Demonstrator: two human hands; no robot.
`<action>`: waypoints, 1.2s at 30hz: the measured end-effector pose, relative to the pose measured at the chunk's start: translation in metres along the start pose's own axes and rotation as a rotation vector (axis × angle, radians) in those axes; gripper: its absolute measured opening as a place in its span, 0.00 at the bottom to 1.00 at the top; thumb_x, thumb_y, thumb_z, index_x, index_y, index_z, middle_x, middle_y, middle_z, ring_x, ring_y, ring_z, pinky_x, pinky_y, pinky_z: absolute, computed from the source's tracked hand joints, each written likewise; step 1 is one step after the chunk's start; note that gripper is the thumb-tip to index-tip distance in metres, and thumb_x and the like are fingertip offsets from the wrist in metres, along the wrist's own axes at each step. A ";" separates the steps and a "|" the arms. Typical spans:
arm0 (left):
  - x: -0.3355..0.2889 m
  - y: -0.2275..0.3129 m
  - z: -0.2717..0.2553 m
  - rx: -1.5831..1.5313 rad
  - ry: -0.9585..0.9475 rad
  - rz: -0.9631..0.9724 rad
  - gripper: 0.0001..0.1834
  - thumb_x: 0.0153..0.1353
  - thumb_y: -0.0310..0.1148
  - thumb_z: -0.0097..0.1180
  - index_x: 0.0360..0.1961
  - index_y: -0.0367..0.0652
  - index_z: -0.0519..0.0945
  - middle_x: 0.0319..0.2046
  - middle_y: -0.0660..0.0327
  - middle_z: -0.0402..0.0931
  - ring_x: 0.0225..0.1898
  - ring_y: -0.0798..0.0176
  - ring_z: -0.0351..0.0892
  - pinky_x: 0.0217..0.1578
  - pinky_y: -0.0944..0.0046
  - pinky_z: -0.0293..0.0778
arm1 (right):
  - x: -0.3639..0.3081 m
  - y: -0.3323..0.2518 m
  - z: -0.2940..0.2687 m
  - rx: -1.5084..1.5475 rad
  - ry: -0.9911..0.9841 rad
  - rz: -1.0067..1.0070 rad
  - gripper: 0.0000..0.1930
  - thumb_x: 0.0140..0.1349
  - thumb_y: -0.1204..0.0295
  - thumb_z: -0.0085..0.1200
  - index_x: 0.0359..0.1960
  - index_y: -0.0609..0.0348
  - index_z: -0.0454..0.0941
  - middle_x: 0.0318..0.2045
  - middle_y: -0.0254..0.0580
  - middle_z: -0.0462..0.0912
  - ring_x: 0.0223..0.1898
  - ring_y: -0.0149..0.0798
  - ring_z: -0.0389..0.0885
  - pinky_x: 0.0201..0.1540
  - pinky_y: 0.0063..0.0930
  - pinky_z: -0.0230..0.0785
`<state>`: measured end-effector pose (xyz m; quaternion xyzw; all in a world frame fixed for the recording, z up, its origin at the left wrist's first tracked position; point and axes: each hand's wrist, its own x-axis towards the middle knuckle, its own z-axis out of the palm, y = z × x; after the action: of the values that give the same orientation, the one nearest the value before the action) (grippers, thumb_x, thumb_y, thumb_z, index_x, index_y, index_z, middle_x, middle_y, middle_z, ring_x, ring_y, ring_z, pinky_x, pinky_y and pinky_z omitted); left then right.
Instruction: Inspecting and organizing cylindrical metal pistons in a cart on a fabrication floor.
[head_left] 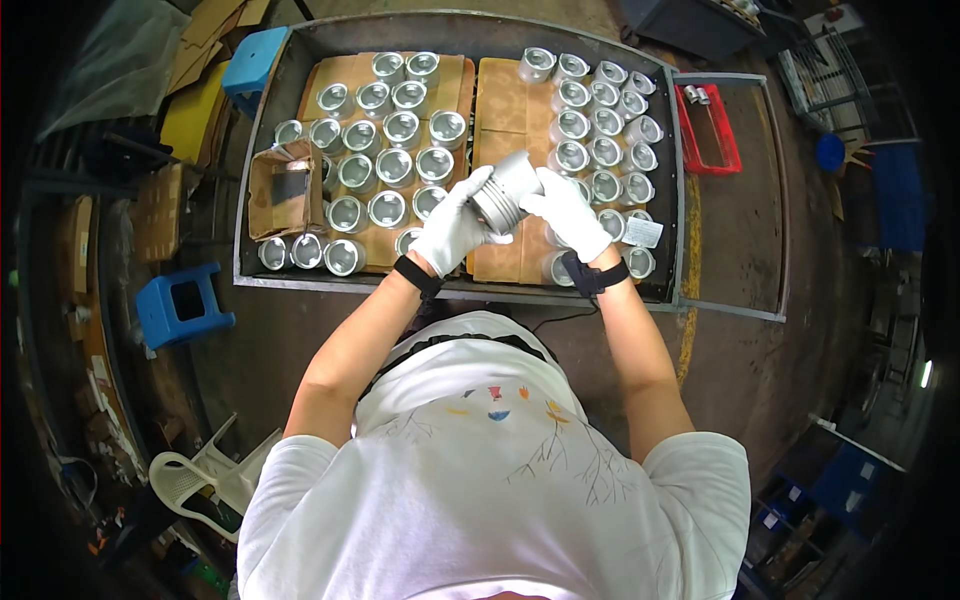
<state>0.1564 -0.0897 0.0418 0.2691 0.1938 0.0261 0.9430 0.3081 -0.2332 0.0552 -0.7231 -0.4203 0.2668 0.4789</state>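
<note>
Between my two white-gloved hands is a silver metal piston (508, 192), tilted, its ring grooves toward the lower left. My left hand (455, 225) wraps its lower left side. At its upper right, the fingers of my right hand (568, 212) close on the edge. Below the piston lies brown cardboard (497, 262) lining a shallow metal tray table (400, 284). Several like pistons stand upright in rows on the left, such as one piston (387, 209), and on the right, such as another piston (569, 156).
An open cardboard box (285, 200) sits at the tray's left. A paper slip (642, 232) rests on the right-hand pistons. Right of the tray is a red crate (710, 135) with small metal parts. Blue stools (185, 305) and a pale plastic chair (215, 475) stand to the left.
</note>
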 end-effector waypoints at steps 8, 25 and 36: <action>-0.005 0.012 0.002 -0.294 -0.135 -0.189 0.29 0.69 0.53 0.48 0.62 0.44 0.69 0.52 0.51 0.77 0.46 0.46 0.81 0.38 0.48 0.84 | 0.005 -0.012 -0.014 -0.022 -0.098 -0.010 0.14 0.63 0.63 0.59 0.27 0.64 0.80 0.20 0.40 0.74 0.21 0.36 0.69 0.27 0.32 0.62; -0.001 0.012 0.006 0.851 0.008 0.404 0.22 0.56 0.23 0.62 0.53 0.41 0.77 0.44 0.57 0.82 0.41 0.59 0.84 0.39 0.57 0.82 | 0.036 -0.034 -0.042 0.332 0.136 0.415 0.29 0.69 0.46 0.50 0.29 0.64 0.83 0.27 0.41 0.87 0.21 0.30 0.80 0.25 0.21 0.73; 0.031 0.000 -0.021 -0.051 0.075 0.092 0.29 0.60 0.28 0.59 0.64 0.34 0.70 0.55 0.52 0.78 0.54 0.57 0.80 0.55 0.58 0.76 | 0.015 -0.002 -0.010 0.463 -0.244 0.759 0.28 0.66 0.45 0.54 0.43 0.64 0.80 0.30 0.45 0.83 0.19 0.30 0.76 0.23 0.24 0.74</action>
<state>0.1773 -0.0745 0.0144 0.2523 0.2154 0.0845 0.9396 0.3229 -0.2246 0.0613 -0.6632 -0.1086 0.5934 0.4431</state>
